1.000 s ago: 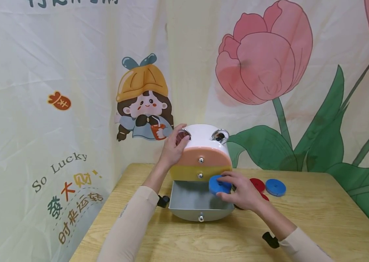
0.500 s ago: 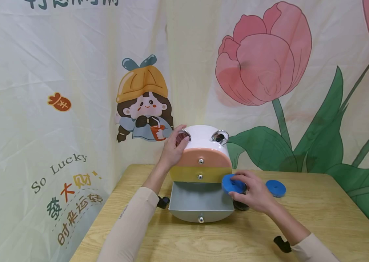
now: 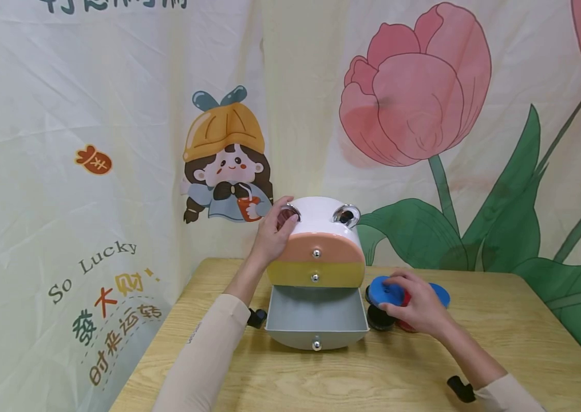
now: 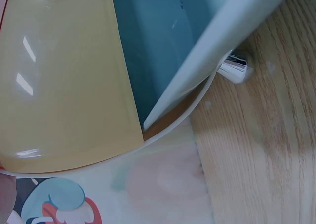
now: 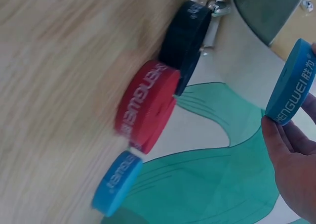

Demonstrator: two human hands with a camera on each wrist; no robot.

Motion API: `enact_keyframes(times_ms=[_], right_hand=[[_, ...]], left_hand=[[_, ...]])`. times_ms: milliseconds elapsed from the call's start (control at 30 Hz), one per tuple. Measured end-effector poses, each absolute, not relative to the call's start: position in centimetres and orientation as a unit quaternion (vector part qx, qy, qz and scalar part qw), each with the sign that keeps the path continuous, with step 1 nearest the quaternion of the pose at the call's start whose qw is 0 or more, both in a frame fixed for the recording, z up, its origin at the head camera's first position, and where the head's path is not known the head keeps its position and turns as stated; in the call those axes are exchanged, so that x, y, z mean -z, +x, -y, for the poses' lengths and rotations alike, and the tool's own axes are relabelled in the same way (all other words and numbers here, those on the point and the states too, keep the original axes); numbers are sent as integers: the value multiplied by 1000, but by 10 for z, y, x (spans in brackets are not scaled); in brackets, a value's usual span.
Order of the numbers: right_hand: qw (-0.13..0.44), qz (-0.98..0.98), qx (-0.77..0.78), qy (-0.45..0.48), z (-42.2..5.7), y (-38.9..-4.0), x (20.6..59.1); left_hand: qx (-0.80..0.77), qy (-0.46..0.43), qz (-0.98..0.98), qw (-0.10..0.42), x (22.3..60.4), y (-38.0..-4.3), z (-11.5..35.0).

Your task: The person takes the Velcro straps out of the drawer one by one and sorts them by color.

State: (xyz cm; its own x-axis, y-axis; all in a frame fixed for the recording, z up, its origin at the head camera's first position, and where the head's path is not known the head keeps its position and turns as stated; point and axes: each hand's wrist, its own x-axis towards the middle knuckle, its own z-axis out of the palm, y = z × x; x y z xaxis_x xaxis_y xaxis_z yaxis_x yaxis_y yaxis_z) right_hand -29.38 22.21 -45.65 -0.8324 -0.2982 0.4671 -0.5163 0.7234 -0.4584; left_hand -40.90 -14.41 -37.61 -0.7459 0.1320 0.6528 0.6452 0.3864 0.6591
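A small frog-shaped drawer box (image 3: 321,220) stands on the table, white on top with chrome-ringed eyes. Its peach and yellow drawers are pushed in, and the grey bottom drawer (image 3: 316,339) is pulled out. My left hand (image 3: 272,232) grips the box's left eye; in the left wrist view only a sliver of that hand shows at the edge. To the right of the box, my right hand (image 3: 416,300) pinches a blue roll of tape (image 5: 292,83) between thumb and fingers. It is held up over the other rolls, off the table.
Black rolls (image 5: 186,41), red rolls (image 5: 148,100) and another blue roll (image 5: 117,182) sit on the wooden table (image 3: 311,383), right of the box. A printed cloth (image 3: 218,46) hangs behind the table.
My right hand has moved right with the blue roll, from above the drawer's right side to above the other rolls. The left hand has stayed on the box.
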Motion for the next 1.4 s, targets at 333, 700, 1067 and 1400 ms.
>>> enact_keyframes(times_ms=[333,700,1067,1400], right_hand=[[166,924,-286,190,-246,-300,469],[141,931,-299,155,-268,-305,478],[107,945,-280,134,-287,-305,484],[93,956,-255,113,-300,-303,488]], left_hand=[[497,-246,792,255,376,-409,144],[498,-245,791,256,375,-409,144],[492,-238,799,251,375,-409,145],[495,-244,795,252,377,-411,144]])
